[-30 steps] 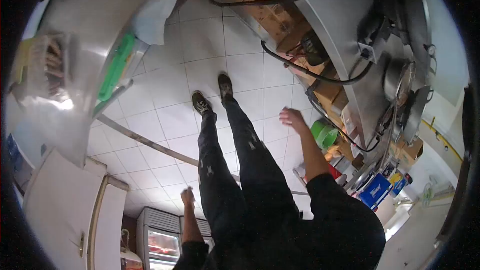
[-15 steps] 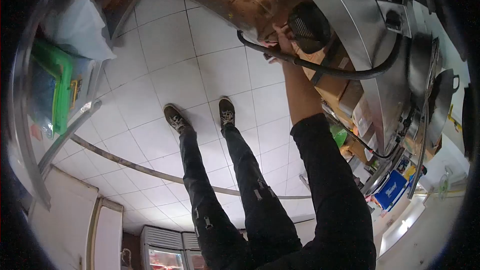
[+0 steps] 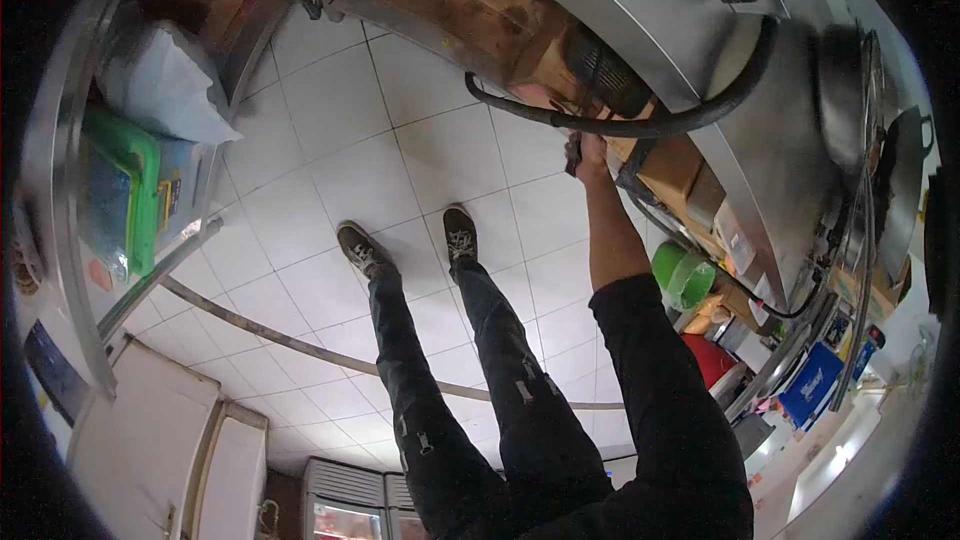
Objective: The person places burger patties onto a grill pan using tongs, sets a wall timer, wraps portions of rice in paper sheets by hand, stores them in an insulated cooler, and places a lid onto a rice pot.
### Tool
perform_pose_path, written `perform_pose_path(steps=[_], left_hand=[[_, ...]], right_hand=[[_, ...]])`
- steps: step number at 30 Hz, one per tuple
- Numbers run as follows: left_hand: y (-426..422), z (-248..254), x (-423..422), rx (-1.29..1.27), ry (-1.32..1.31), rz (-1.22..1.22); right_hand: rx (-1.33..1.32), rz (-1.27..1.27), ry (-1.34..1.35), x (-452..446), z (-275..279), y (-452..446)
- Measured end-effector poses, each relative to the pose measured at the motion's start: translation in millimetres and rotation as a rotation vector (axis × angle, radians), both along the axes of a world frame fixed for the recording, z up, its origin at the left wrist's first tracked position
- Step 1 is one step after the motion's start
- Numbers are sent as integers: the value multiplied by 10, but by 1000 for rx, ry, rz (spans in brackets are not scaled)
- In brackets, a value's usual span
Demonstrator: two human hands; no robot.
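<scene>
My right hand (image 3: 592, 152) reaches out beside the shelf under the steel counter, its fingers closed and partly hidden behind a black hose (image 3: 650, 126). A small dark object (image 3: 573, 154) shows at the hand's edge, too small to identify. Just beyond the hand, a black ribbed item (image 3: 610, 75) sits among cardboard boxes (image 3: 670, 168) on the shelf. My left hand is out of view.
A steel counter (image 3: 735, 165) curves along the right. Below it are a green container (image 3: 688, 278) and a red round item (image 3: 708, 360). At left stand a shelf with a green-rimmed tray (image 3: 145, 195) and a white bag (image 3: 170, 85). Glass-fronted coolers (image 3: 345, 485) appear at the bottom.
My right hand has gone from beside my body to the shelf under the counter, then drawn slightly back from the ribbed item. My left hand has left the view. The view has shifted.
</scene>
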State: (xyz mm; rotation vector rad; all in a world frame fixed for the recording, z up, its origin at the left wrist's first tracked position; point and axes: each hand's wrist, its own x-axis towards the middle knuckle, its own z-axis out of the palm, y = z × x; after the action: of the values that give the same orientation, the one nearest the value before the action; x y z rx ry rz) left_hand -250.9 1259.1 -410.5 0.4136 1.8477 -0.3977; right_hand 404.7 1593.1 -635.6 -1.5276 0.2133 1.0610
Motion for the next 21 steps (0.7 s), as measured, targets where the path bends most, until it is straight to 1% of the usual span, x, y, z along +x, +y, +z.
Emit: perform_pose_path(steps=[3, 5, 9, 11, 13, 15, 16, 18, 19, 21], left_hand=[[-10, -2, 21, 0, -6, -16], [5, 25, 20, 3, -12, -24], [-57, 226, -85, 17, -33, -40], [-90, 393, -169, 20, -44, -49], [-110, 582, -274, 24, -55, -59], [-167, 770, -409, 32, -60, -65], [-181, 846, -506, 39, -66, -73], [-234, 972, -702, 52, -70, -85], [-250, 989, -822, 61, -71, -93], [-295, 1008, -1113, 80, -80, -120]], right_hand=[[-139, 138, -95, 3, 253, -530], [-449, 244, -151, -122, 529, -889], [-658, 425, -264, -554, 1091, -1908], [-705, 537, -323, -802, 1445, -2400], [-694, 579, -336, -1064, 1866, -2817], [-773, 692, -488, -1312, 2287, -3115], [-777, 705, -496, -1452, 2539, -3220], [-775, 739, -525, -1722, 3232, -3073], [-783, 761, -522, -1825, 3403, -3130], [-726, 803, -509, -2074, 3920, -2902]])
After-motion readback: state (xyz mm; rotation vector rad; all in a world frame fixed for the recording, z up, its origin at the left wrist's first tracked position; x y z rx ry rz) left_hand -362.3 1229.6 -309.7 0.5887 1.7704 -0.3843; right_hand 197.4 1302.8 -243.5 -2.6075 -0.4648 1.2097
